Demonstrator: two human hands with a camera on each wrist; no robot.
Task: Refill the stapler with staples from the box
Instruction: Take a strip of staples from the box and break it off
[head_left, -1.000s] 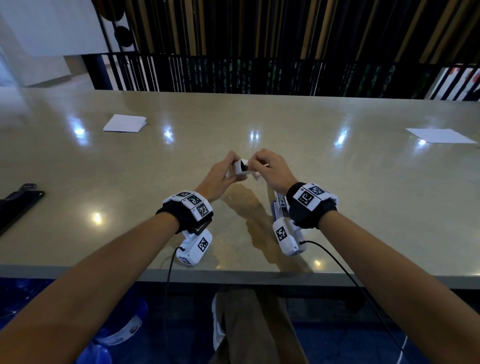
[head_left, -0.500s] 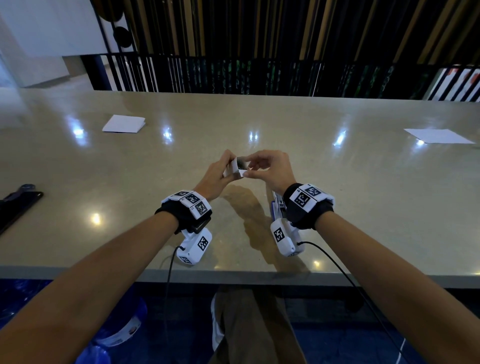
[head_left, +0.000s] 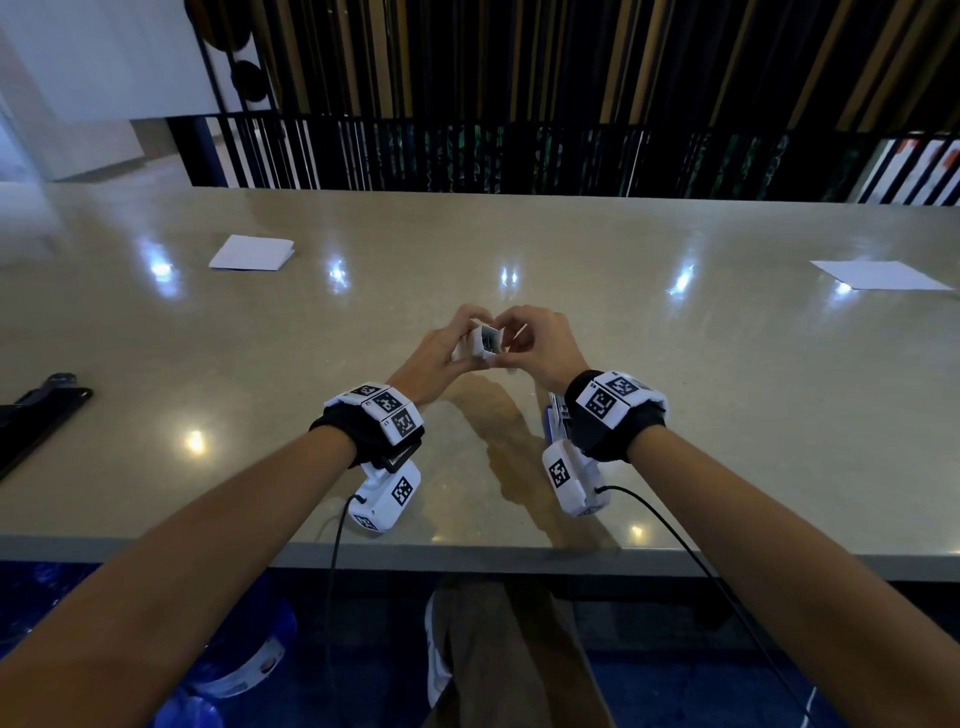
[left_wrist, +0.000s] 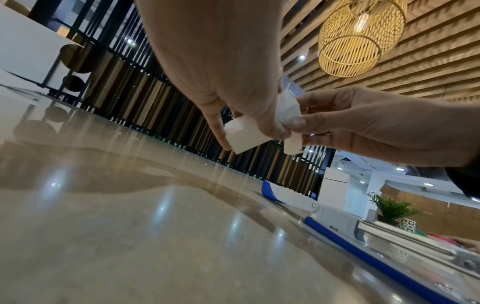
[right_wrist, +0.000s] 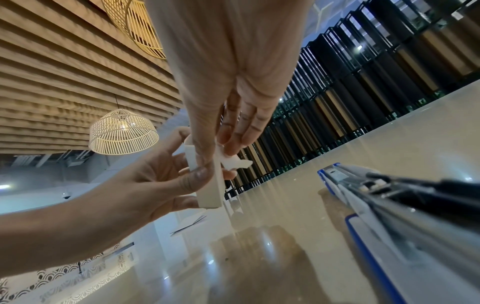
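Above the table's middle, both hands hold a small white staple box (head_left: 480, 340). My left hand (head_left: 447, 356) grips its body between thumb and fingers. My right hand (head_left: 524, 340) pinches the box's opened end flap (left_wrist: 288, 111); something dark shows inside the open end. In the left wrist view the box (left_wrist: 242, 134) is clear of the table. The right wrist view shows the box (right_wrist: 210, 185) held on end. The blue and white stapler (head_left: 556, 415) lies opened out flat on the table under my right wrist, its metal channel (right_wrist: 389, 201) exposed.
A folded white paper (head_left: 252, 253) lies far left, and a white sheet (head_left: 878, 274) far right. A black object (head_left: 36, 415) sits at the left edge of the table (head_left: 727, 415). A dark railing runs behind the table.
My right fingers have shifted on the box's end and drawn the flap open. The box has turned a little, so its open end faces me. The stapler has not moved.
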